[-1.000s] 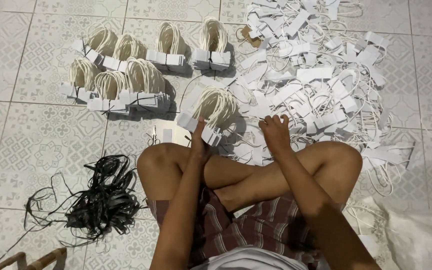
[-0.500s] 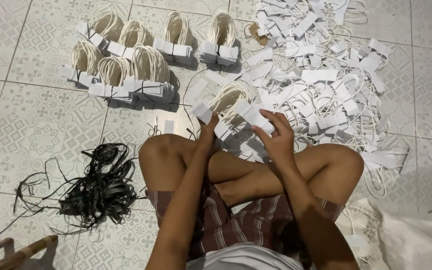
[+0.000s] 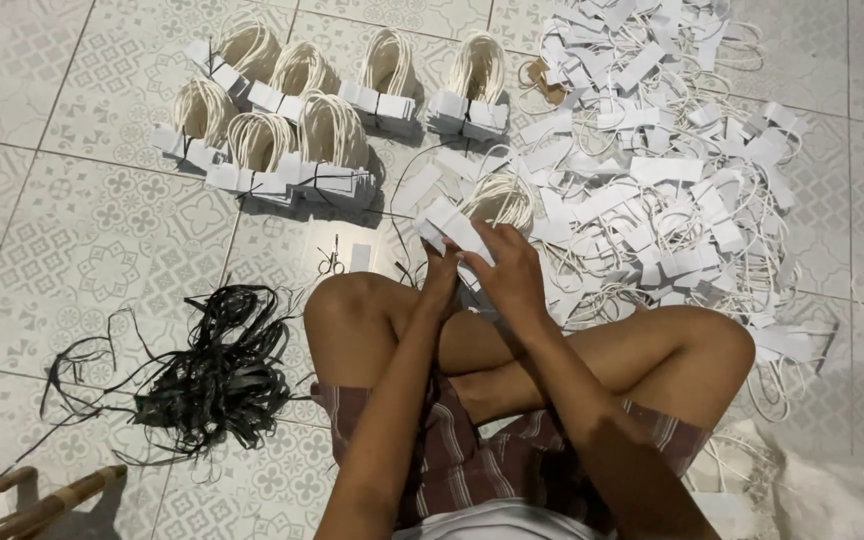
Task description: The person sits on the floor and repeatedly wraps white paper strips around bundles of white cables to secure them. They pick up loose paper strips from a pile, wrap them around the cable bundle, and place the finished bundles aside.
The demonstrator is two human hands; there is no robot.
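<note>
Where the person sits cross-legged on the patterned tile floor point(image 3: 72, 270), bare tile lies open only to the left and near left; ahead and to the right the ground is covered. Item one: bundle of white paper strips with cream cord loops point(image 3: 472, 215), held just above the knees at centre, its loops fanning away from the body. Left hand point(image 3: 440, 280): fingers curled closed around the near end of the bundle from below. Right hand point(image 3: 507, 268): fingers bent over the strips from above, pinching them, touching the left hand. Item two: seven finished bundles point(image 3: 327, 120), set in two rows ahead and to the left, standing close together, well apart from the hands. Item three: loose heap of white strips and cords point(image 3: 672, 170), spreading from ahead to the right edge, its near border touching the right knee. Item four: small scissors point(image 3: 332, 262), lying on the tile just beside the left knee. Item five: tangle of black ties point(image 3: 212, 375), left of the left thigh. Item six: wooden frame point(image 3: 22, 500), bottom left corner, partly cut off.
</note>
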